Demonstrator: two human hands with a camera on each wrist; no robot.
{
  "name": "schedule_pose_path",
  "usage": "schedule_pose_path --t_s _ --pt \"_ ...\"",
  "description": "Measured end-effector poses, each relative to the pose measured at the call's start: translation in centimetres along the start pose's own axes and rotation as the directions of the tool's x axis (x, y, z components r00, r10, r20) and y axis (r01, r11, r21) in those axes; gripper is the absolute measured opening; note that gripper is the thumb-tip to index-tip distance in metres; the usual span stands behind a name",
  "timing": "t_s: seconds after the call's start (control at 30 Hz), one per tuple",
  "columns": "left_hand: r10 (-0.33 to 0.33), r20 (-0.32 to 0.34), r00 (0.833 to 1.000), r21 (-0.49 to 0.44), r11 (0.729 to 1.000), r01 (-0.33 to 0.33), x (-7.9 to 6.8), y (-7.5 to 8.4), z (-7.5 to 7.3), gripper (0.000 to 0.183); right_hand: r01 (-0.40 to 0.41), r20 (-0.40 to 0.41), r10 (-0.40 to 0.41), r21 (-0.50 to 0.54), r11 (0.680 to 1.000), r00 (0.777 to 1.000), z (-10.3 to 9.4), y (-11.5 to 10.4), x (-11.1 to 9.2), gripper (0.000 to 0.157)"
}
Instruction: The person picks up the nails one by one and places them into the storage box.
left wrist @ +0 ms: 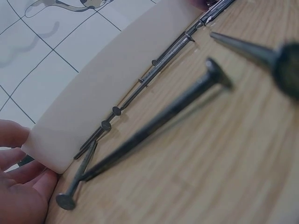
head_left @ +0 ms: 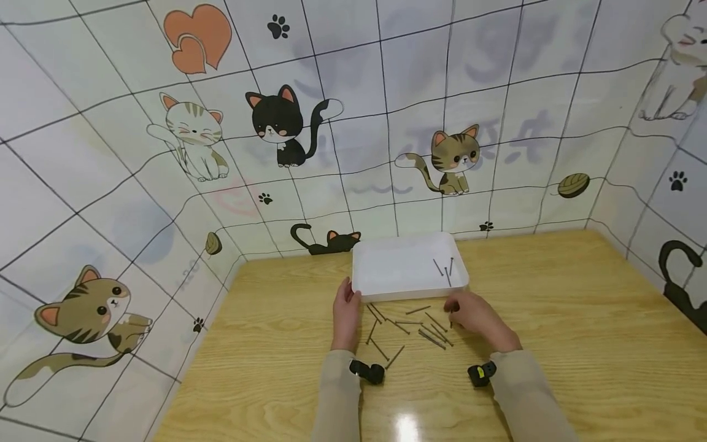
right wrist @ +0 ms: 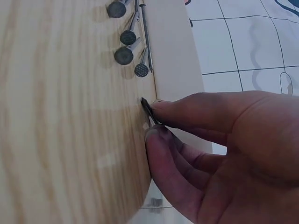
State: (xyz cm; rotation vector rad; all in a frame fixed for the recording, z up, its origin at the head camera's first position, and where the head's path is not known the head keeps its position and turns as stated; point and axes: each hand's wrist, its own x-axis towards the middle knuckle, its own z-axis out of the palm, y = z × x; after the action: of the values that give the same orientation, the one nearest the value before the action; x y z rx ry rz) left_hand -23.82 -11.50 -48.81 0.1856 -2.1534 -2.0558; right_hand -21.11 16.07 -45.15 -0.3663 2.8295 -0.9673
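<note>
At the front left corner of a white tray (head_left: 409, 295), my left hand (head_left: 346, 314) holds the tray, its fingers (left wrist: 14, 158) against the corner wall. My right hand (head_left: 476, 316) is near the tray's front right corner. Between thumb and fingertips it pinches a nail (right wrist: 148, 112) just above the table; the fingers hide most of the nail. A few nails (head_left: 448, 276) lie inside the tray on the right. Several loose nails (head_left: 409, 322) are scattered on the table between my hands, some close along the tray's front wall.
The wooden table (head_left: 265, 368) reaches back to a wall cloth (head_left: 359, 141) printed with cats and grid lines. The tray stands near the table's back edge. A dark wrist camera (head_left: 369, 372) is on the left wrist and another camera (head_left: 482, 373) on the right.
</note>
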Motion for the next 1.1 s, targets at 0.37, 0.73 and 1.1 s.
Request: schedule_pose_path --t_s 0.37,0.73,1.1 --pt "-0.009 0.001 1.0 0.003 1.0 0.009 -0.15 -0.05 -0.05 0.051 -0.027 -0.009 0.027 -0.006 1.0 1.0 -0.52 -0.36 -0.97 0.042" --pt "0.001 0.002 1.0 -0.017 1.0 -0.001 0.03 -0.26 0.26 0.052 -0.056 -0.007 0.056 -0.066 0.996 0.998 -0.57 0.0 -0.65 0.016" --pt "0.015 -0.003 1.0 0.001 1.0 -0.015 0.01 -0.1 0.07 0.051 -0.046 0.002 0.046 -0.078 0.996 0.999 -0.38 0.01 -0.29 0.022"
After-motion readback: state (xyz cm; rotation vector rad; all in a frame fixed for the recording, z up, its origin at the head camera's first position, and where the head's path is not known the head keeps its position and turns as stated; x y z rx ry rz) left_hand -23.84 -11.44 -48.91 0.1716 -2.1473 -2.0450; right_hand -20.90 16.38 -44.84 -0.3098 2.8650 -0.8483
